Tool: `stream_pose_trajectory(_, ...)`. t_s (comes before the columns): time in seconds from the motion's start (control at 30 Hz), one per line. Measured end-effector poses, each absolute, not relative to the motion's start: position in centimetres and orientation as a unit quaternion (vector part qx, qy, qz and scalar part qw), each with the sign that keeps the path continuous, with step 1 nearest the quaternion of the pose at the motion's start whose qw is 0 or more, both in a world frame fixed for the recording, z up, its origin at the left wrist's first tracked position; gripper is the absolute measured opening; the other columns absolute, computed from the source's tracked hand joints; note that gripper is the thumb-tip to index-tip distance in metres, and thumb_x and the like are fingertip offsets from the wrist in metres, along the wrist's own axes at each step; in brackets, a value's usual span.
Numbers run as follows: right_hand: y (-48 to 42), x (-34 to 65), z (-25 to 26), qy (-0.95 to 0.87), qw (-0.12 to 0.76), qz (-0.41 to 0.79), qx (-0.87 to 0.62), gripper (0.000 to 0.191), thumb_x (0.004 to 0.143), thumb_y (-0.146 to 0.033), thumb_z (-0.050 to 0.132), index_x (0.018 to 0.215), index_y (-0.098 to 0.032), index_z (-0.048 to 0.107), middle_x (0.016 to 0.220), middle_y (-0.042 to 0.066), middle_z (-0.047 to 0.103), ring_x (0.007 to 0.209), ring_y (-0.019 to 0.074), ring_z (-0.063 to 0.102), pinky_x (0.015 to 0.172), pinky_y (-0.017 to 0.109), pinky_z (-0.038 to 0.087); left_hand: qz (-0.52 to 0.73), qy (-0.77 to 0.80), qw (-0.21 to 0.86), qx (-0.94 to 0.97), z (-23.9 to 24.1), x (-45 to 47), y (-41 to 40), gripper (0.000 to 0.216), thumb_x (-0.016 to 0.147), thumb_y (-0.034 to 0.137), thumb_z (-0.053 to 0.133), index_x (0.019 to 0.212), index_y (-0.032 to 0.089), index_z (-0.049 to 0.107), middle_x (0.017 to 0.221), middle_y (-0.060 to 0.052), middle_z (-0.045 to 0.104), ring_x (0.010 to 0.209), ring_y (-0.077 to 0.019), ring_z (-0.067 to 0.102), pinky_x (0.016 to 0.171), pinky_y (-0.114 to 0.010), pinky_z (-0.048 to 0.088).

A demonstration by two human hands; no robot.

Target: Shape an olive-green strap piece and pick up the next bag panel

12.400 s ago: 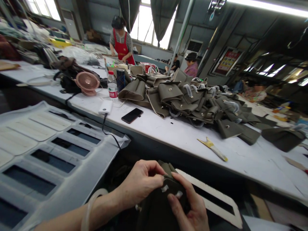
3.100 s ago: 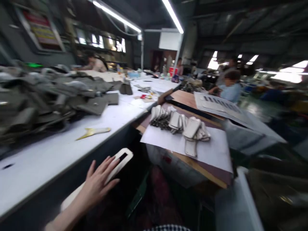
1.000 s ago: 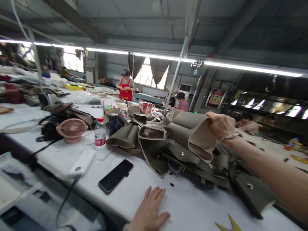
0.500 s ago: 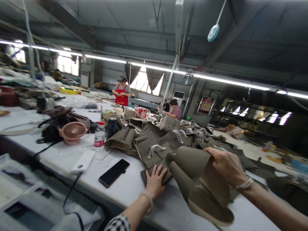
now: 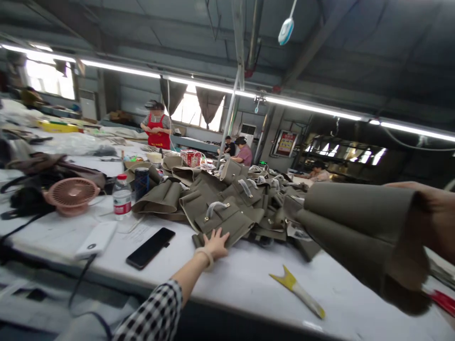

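I am watching the left hand (image 5: 215, 243) pressing flat, fingers spread, on the near edge of an olive bag panel (image 5: 223, 221) at the front of the heap of olive pieces (image 5: 259, 199) on the white table (image 5: 245, 279). The right hand (image 5: 439, 222) is gripping a folded olive piece (image 5: 359, 232), lifting it clear of the table at the right; the fingers are mostly hidden behind the fabric. I judge this a sorting or picking-up step. The next move calls for a steady hold on both pieces. A yellow-handled tool (image 5: 296, 290), black phone (image 5: 150, 247) and pink fan (image 5: 72, 194) are lying nearby.
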State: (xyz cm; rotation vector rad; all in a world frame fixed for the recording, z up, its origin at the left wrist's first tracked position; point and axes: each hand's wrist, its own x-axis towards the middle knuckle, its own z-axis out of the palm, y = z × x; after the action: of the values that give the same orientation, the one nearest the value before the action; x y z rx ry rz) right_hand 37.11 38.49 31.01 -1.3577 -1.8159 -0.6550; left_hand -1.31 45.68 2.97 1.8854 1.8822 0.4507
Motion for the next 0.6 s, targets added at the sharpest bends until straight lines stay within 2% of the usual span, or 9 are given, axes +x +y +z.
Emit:
stream_pose_trajectory(0.1, 35.4, 36.4, 31.5, -0.701, 0.417, -0.234, -0.529, 0.033, 0.074, -0.04, 0.052, 0.093, -0.023, 0.074, 0.079, 0.009, 0.076, 0.071, 0.0281, 0.071, 0.061, 0.038, 0.049, 0.242, 0.641, 0.245, 0.686, 5.3, -0.7, 44.0, 0.074, 0.078, 0.037, 0.069, 0.145, 0.019, 0.042, 0.163, -0.016, 0.019, 0.15, -0.0399, 0.006, 0.114, -0.072, -0.004)
stream_pose_trajectory(0.2, 32.8, 35.9, 30.8, -0.706, 0.4, -0.219, -0.542, 0.032, 0.071, -0.035, 0.052, 0.085, -0.018, 0.075, 0.077, 0.01, 0.076, 0.072, 0.0274, 0.071, 0.062, 0.035, 0.048, 0.354, 0.556, 0.296, 0.692, 7.4, 1.4, 40.6, 0.068, 0.085, 0.046, 0.057, 0.145, 0.02, 0.04, 0.162, -0.013, 0.024, 0.152, -0.0297, 0.007, 0.118, -0.059, -0.011)
stream_pose_trajectory(0.27, 31.1, 35.7, 29.7, -0.708, 0.391, -0.202, -0.552, 0.033, 0.072, -0.034, 0.051, 0.087, -0.017, 0.075, 0.079, 0.01, 0.076, 0.073, 0.0272, 0.072, 0.063, 0.035, 0.049, 0.425, 0.479, 0.354, 0.682, 8.8, 3.3, 37.7, 0.067, 0.089, 0.054, 0.05, 0.146, 0.02, 0.039, 0.16, -0.01, 0.031, 0.15, -0.0249, 0.017, 0.122, -0.049, -0.001)
stream_pose_trajectory(0.37, 28.2, 35.2, 28.1, -0.715, 0.39, -0.168, -0.556, 0.033, 0.073, -0.035, 0.051, 0.089, -0.019, 0.075, 0.085, 0.009, 0.077, 0.078, 0.0273, 0.072, 0.068, 0.035, 0.051, 0.494, 0.354, 0.463, 0.645, 10.3, 6.1, 33.5, 0.068, 0.092, 0.062, 0.04, 0.148, 0.023, 0.035, 0.158, -0.006, 0.036, 0.146, -0.0218, 0.031, 0.12, -0.04, 0.023)
stream_pose_trajectory(0.47, 25.1, 34.7, 27.2, -0.705, 0.426, -0.11, -0.556, 0.029, 0.07, -0.035, 0.053, 0.085, -0.022, 0.075, 0.082, 0.006, 0.077, 0.077, 0.0266, 0.071, 0.066, 0.035, 0.052, 0.499, 0.247, 0.58, 0.595, 10.6, 8.2, 30.3, 0.069, 0.094, 0.067, 0.023, 0.144, 0.023, 0.039, 0.149, -0.008, 0.049, 0.136, -0.0261, 0.045, 0.109, -0.043, 0.041)
stream_pose_trajectory(0.53, 23.1, 34.6, 26.8, -0.68, 0.462, -0.055, -0.566, 0.026, 0.065, -0.036, 0.055, 0.079, -0.024, 0.074, 0.077, 0.005, 0.076, 0.072, 0.0261, 0.069, 0.063, 0.035, 0.052, 0.484, 0.202, 0.643, 0.558, 10.1, 9.2, 28.7, 0.076, 0.093, 0.07, 0.015, 0.139, 0.019, 0.047, 0.137, -0.012, 0.059, 0.127, -0.0299, 0.054, 0.102, -0.046, 0.046)
stream_pose_trajectory(0.6, 21.3, 35.0, 26.3, -0.652, 0.496, 0.008, -0.573, 0.023, 0.063, -0.041, 0.059, 0.073, -0.024, 0.072, 0.073, 0.005, 0.074, 0.067, 0.0258, 0.068, 0.058, 0.036, 0.052, 0.463, 0.164, 0.698, 0.521, 9.4, 10.0, 27.2, 0.08, 0.091, 0.074, 0.019, 0.133, 0.016, 0.054, 0.129, -0.015, 0.063, 0.118, -0.0313, 0.059, 0.098, -0.045, 0.047)
